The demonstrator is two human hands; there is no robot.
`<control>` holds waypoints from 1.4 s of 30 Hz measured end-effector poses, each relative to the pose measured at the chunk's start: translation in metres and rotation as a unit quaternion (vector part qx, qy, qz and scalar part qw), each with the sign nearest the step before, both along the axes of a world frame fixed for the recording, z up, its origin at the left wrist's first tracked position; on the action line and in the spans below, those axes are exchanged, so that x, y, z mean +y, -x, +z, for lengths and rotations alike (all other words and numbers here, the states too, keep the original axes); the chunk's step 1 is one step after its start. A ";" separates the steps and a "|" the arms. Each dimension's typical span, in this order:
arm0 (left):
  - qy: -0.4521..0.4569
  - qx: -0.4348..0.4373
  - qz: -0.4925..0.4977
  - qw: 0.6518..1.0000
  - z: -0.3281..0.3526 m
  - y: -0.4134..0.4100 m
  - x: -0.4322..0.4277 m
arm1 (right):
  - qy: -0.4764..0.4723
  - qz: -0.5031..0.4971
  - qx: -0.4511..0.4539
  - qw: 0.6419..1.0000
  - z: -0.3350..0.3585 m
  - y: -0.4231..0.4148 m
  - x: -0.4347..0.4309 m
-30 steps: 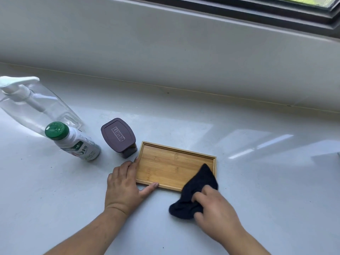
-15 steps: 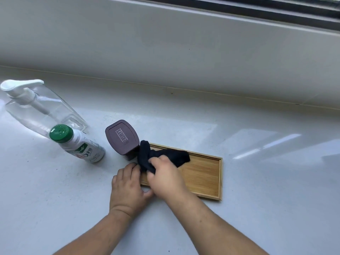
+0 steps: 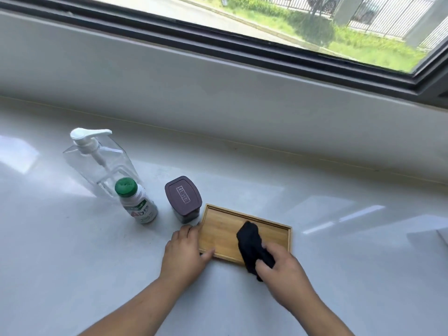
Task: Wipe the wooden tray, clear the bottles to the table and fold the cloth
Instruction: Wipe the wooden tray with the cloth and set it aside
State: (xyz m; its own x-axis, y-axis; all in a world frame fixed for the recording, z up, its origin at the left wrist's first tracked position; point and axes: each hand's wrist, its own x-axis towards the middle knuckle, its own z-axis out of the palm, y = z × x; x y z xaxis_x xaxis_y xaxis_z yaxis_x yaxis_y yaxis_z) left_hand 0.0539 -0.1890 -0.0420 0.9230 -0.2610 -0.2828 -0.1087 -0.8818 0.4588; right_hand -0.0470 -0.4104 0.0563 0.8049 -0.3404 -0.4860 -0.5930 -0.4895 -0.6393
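A small wooden tray (image 3: 223,229) lies flat on the white table (image 3: 339,275). My left hand (image 3: 185,253) rests on its left end, thumb along the near rim, holding it down. My right hand (image 3: 282,270) grips a bunched dark cloth (image 3: 251,241) that presses on the tray's right half. Left of the tray stand three bottles on the table: a dark container with a brown lid (image 3: 183,198), a small white bottle with a green cap (image 3: 135,201), and a clear pump bottle (image 3: 97,161).
A white sill wall (image 3: 218,98) rises behind the table, with a dark-framed window (image 3: 266,37) above it. A pale flat object (image 3: 443,236) shows at the right edge.
My right hand has swept the cloth from the tray's left end back to its right half. The view has tilted up, showing the window. My left hand stays on the tray's left end.
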 end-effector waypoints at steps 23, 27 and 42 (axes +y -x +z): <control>0.260 0.360 0.148 0.883 0.048 -0.039 0.001 | -0.167 -0.364 0.026 0.916 -0.020 -0.001 -0.036; 0.274 0.346 0.120 0.889 0.063 -0.037 -0.006 | -0.158 -0.365 -0.025 0.917 0.009 0.007 -0.039; 0.281 0.274 0.030 0.919 0.160 -0.060 -0.119 | -0.125 -0.344 -0.124 0.922 0.079 0.003 -0.148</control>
